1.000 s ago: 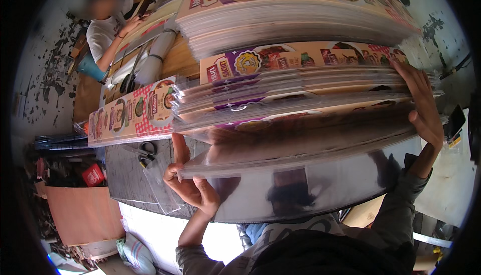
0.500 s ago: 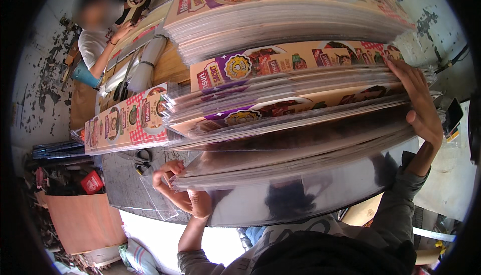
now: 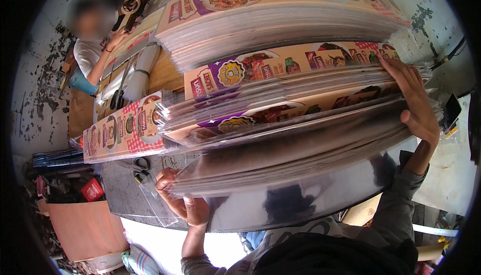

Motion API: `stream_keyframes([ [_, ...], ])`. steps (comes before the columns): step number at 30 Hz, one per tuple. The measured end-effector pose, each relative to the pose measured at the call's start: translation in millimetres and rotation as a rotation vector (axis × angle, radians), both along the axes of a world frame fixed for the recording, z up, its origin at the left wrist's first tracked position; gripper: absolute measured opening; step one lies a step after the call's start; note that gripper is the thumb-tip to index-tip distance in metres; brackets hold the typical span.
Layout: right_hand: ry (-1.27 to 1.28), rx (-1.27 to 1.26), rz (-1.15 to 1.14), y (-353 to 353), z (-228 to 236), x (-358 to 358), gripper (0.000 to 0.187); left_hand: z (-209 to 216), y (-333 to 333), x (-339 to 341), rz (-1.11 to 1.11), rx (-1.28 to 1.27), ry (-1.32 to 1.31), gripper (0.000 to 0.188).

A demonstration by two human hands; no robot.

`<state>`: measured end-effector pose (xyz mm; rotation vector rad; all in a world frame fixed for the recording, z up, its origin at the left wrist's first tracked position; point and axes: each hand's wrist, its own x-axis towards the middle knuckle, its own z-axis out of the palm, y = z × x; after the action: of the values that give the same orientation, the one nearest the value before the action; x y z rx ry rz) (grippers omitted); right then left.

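A thick stack of printed cardboard sheets in clear plastic [image 3: 280,167] leans in front of me, its edges fanned. At its near left corner my left hand [image 3: 183,200] is closed, fingers curled over the end and thumb on the near side. My right hand [image 3: 416,102] lies along the right end of the sheets, fingers stretched over the top and thumb spread apart; it looks open and touches the plastic. Behind the leaning sheets are more wrapped sheets [image 3: 290,64] with food pictures. One bundle of printed sheets [image 3: 125,127] sticks out to the left.
A taller pile of wrapped sheets [image 3: 280,19] stands at the back. Black scissors [image 3: 142,167] lie on the dark table [image 3: 117,187] left of my hand; another pair [image 3: 117,97] lies farther back. A person [image 3: 90,49] works at the far left beside a tape dispenser [image 3: 130,12].
My left hand has shifted slightly down, its fingers curling closer to the corner. The near sheets sit a little lower at the left end. The right hand keeps its place on the stack.
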<state>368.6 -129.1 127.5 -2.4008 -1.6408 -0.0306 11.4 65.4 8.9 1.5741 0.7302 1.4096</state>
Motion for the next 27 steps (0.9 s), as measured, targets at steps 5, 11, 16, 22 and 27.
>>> stream_keyframes([
  [5,-0.002,-0.010,0.003,0.0,-0.9,0.2,0.099,2.5,5.7,9.6,-0.059,0.050,-0.088,0.047],
  [11,-0.010,-0.010,-0.007,-1.7,-0.7,1.0,0.099,2.7,6.6,-0.2,-0.205,-0.007,-0.086,0.038],
  [16,-0.002,-0.005,-0.005,0.2,-0.1,-0.4,0.100,5.4,12.1,1.8,-0.183,0.043,-0.018,0.050],
  [22,-0.031,-0.007,-0.013,-0.5,-1.2,-0.7,0.102,10.3,18.5,2.4,-0.114,0.007,0.120,0.059],
  [27,-0.042,-0.002,-0.009,-1.1,-2.1,-0.6,0.101,14.0,21.1,8.5,-0.223,0.072,0.081,0.058],
])
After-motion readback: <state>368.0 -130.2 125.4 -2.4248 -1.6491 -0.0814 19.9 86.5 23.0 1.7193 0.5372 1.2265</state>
